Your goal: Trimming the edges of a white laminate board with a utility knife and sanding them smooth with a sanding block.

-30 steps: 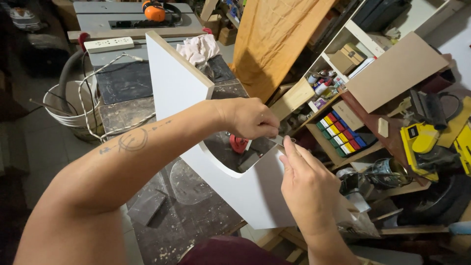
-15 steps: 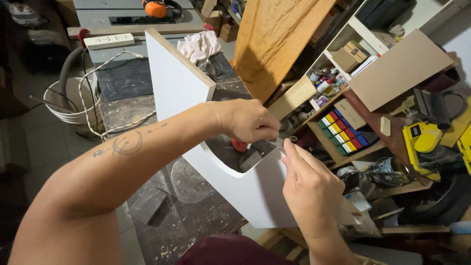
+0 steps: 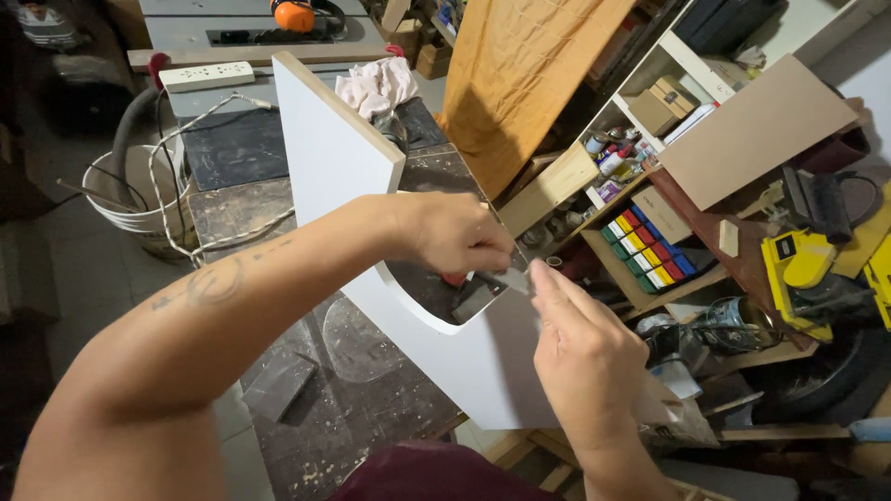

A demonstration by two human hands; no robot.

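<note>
White panel (image 3: pixel 353 176) standing on edge on the desk (image 3: pixel 278 390), centre of the frame; long axis running from upper left to lower right, with a curved cut-out in its top edge at mid frame. Raw wood-coloured edge visible along the top at upper left.

Left hand (image 3: pixel 452 232) reaching across from lower left, positioned over the cut-out. Grip narrow: fingertips pinched on a small grey strip (image 3: pixel 506 278) at the panel edge. Strip short, lying roughly level, long axis pointing toward the right of the frame, directly below and right of the left fingertips.

Right hand (image 3: pixel 585 357) rising from the lower right, just beside the panel's far end. Grip narrow: thumb and forefinger drawn together at the right end of the strip; actual contact cannot be told. Both hands meeting at the same spot, slightly right of centre.

Red object (image 3: pixel 454 277) partly hidden behind the left hand, inside the cut-out. Shelf unit (image 3: pixel 650 250) with coloured boxes at right. Yellow power tool (image 3: pixel 798 264) at far right. Orange ear defenders (image 3: pixel 294 16) at the top. White bucket (image 3: pixel 125 199) at left.
</note>
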